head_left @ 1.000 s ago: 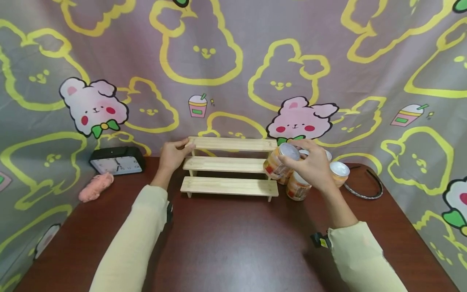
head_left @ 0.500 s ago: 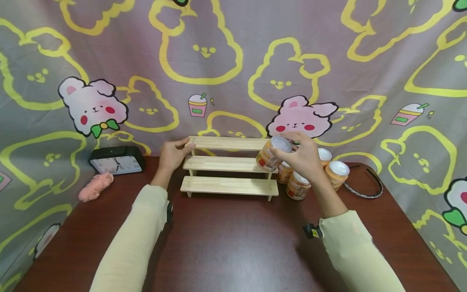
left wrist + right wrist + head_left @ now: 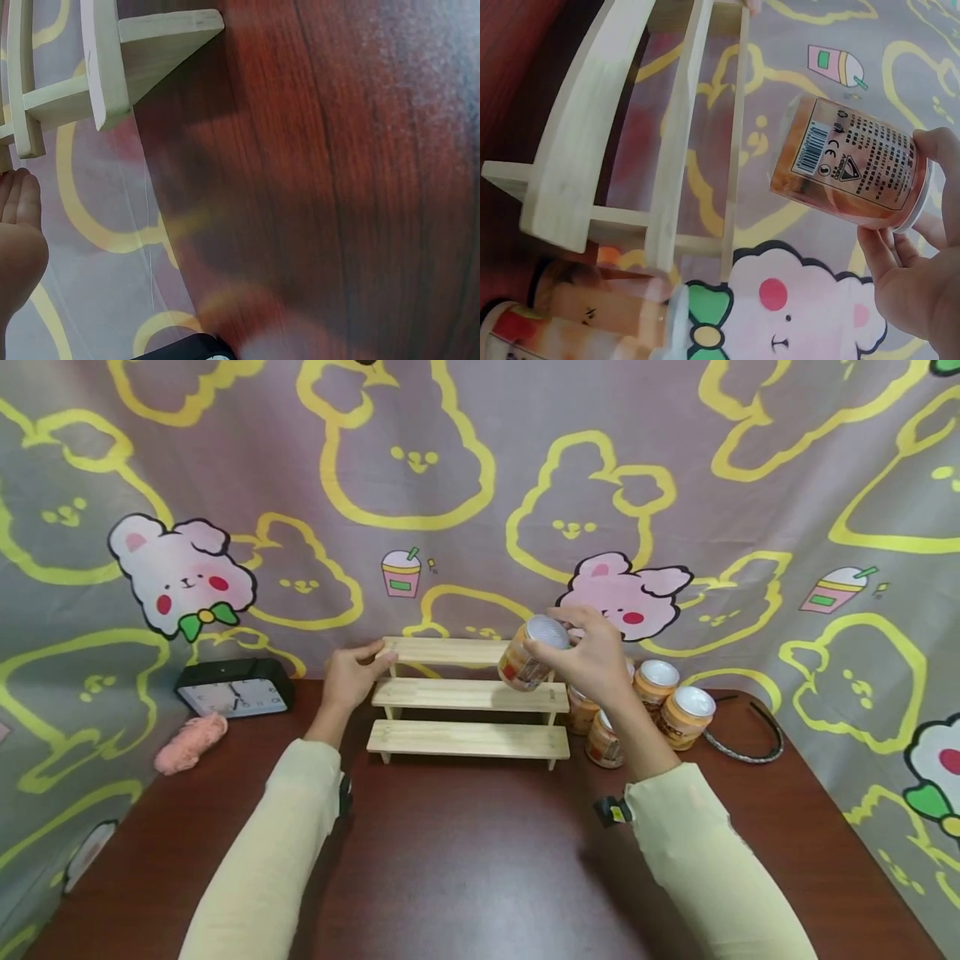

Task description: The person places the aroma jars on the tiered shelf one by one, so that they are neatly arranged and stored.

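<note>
A three-step wooden shelf rack [image 3: 468,739] stands on the table against the curtain. My left hand [image 3: 350,679] pinches the left end of its top shelf; in the left wrist view the fingertips [image 3: 26,180] meet that end. My right hand [image 3: 592,656] grips a jar [image 3: 525,658] round its pale lid, thumb on one side and fingers on the other. The jar has an orange label with printed text and a barcode [image 3: 814,148]. It hangs tilted in the air before the right part of the top shelf, apart from the rack in the right wrist view.
Several similar jars [image 3: 686,718] stand right of the rack, some partly behind my right arm. A headband [image 3: 750,756] lies beyond them. On the left are a black clock [image 3: 236,687] and a pink fluffy item [image 3: 191,743]. A patterned curtain [image 3: 450,460] rises behind the table.
My right hand has carried the jar left and up, from beside the other jars to in front of the top shelf. The left hand stays at the rack's end.
</note>
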### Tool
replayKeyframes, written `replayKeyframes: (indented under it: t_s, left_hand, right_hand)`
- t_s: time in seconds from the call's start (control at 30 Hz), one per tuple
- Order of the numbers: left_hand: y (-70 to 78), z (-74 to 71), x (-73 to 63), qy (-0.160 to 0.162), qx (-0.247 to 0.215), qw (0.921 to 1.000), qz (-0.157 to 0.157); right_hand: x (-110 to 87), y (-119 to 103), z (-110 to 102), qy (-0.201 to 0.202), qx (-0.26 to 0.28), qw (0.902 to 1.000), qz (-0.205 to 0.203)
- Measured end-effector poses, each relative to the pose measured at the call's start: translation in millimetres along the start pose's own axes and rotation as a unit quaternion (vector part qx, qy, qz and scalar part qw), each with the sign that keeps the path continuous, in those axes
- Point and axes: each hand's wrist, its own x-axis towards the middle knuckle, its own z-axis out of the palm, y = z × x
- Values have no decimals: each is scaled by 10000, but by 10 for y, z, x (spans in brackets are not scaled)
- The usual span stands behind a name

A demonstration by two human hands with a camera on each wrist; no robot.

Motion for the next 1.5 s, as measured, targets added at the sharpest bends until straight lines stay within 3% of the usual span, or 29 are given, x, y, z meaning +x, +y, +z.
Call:
replayKeyframes:
  t_s: [0.7, 1.5]
  left_hand:
    - [31, -32, 26, 101, 51, 9999, -11]
    - [-18, 12, 11, 140, 33, 9999, 55]
  right_hand:
    - [390, -257, 254, -205, -280, 9994, 12]
    - [597, -247, 824, -226, -157, 9996, 33]
